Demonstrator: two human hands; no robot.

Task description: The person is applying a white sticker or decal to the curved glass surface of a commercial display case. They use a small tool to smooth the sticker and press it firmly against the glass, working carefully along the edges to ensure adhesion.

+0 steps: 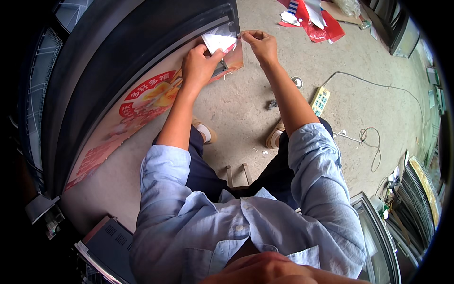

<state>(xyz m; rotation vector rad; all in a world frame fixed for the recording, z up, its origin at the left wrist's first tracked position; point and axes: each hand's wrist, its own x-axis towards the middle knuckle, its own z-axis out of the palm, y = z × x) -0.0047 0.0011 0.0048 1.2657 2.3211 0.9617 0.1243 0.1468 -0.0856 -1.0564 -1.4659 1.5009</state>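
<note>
A dark-framed cabinet [142, 49], which looks like a display cooler, curves along the left, its lower panel covered by a printed picture sheet [149, 96]. Near the cabinet's far corner, my left hand [202, 65] pinches a folded-back white flap [216, 42] with red on its edge between thumb and fingers. My right hand [261, 44] is at the corner's outer edge, thumb and index finger pinched together by the flap's tip. Whether a bit of film lies between those fingertips is too small to tell.
A power strip [320, 100] with a grey cable and a round metal can [297, 82] are on the concrete floor, right of my right forearm. Red and white sheet scraps [315, 21] lie at the top. A glass-panelled frame [379, 241] and stacked metal parts [415, 191] stand at lower right.
</note>
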